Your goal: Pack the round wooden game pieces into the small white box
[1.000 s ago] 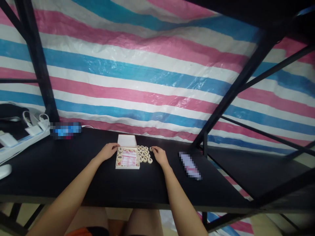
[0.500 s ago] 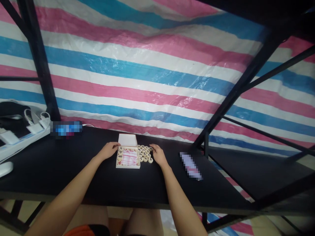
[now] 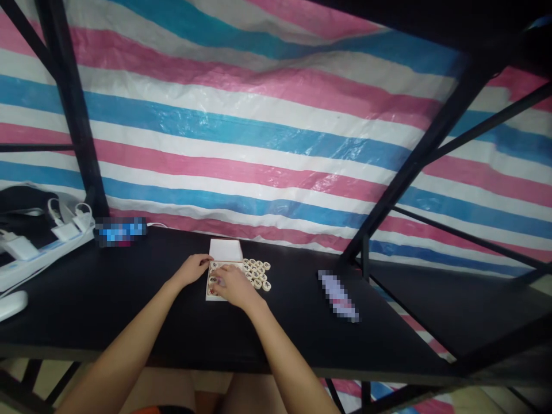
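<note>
A small white box (image 3: 215, 298) stands on the black table with its lid (image 3: 225, 251) tipped back. Round Chinese chess pieces with red and black characters line its left side. My left hand (image 3: 194, 269) has its bent fingers at the box's upper left edge, by the lid. Over the box reaches my right hand (image 3: 233, 283), fingers apart, covering much of the inside; no piece shows in its fingers. Just right of the box lies a cluster of black-marked Chinese chess pieces (image 3: 259, 275), partly behind my right hand.
To the right lies a phone-like object (image 3: 338, 296), blurred out. A white power strip (image 3: 47, 256) with plugs and cables is at the left, near a blurred blue item (image 3: 121, 231) and a white rounded object (image 3: 12, 306). Black metal posts (image 3: 77, 126) frame a striped sheet (image 3: 241, 132) behind.
My right hand has moved left from the loose pieces to above the open box. My left hand stays at the box's left edge. The view has shifted slightly.
</note>
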Tool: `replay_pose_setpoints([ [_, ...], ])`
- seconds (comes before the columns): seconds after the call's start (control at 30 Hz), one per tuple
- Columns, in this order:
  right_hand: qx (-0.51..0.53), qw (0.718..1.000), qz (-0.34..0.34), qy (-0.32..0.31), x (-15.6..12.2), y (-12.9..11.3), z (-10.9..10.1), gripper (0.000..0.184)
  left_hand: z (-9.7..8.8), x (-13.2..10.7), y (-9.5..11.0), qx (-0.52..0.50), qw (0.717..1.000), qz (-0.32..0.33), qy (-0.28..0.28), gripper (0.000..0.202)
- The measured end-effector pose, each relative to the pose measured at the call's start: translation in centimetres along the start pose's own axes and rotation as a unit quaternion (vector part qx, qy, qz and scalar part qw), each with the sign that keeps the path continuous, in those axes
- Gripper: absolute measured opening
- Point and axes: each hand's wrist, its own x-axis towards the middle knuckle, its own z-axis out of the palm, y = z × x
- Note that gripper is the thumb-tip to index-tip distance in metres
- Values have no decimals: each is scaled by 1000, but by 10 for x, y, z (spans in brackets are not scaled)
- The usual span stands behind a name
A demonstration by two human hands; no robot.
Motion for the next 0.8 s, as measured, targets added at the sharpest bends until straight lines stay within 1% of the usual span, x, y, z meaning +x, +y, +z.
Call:
replay_pose_setpoints([
  [0.07,-4,1000,20,-13,4,-4,6,20,0,0,0,0,1000,1,-3,35],
  [0.17,15,999,32,-13,4,-4,8,18,0,1,0,-3,1000,4,-4,34],
  [0.23,30,999,23,-15,2,-1,4,20,0,1,0,-6,1000,4,-3,33],
  [0.3,53,999,13,1,-3,8,-6,23,1,1,-1,-7,1000,0,-2,33],
  [0.37,82,995,26,51,-13,29,-19,25,1,1,-1,-8,1000,-3,-1,33],
  [0.4,94,991,51,84,-20,43,-26,26,1,1,-2,-9,1000,-4,-2,32],
  [0.43,101,983,93,125,-28,58,-31,26,1,2,-2,-10,1000,-4,-2,32],
  [0.47,104,968,153,171,-37,75,-35,27,1,2,-3,-11,1000,-4,-3,32],
  [0.53,91,947,221,213,-55,106,-38,29,1,2,-3,-12,1000,-5,-3,31],
  [0.6,80,932,270,228,-68,130,-33,28,1,1,-3,-13,1000,-6,-1,31],
  [0.63,78,928,284,230,-72,137,-29,27,1,1,-3,-13,1000,-6,1,31],
  [0.7,83,926,294,221,-75,146,-21,25,1,0,-3,-12,1000,-7,5,32],
  [0.8,88,930,290,209,-72,149,-11,23,1,0,-2,-13,1000,-7,7,32],
])
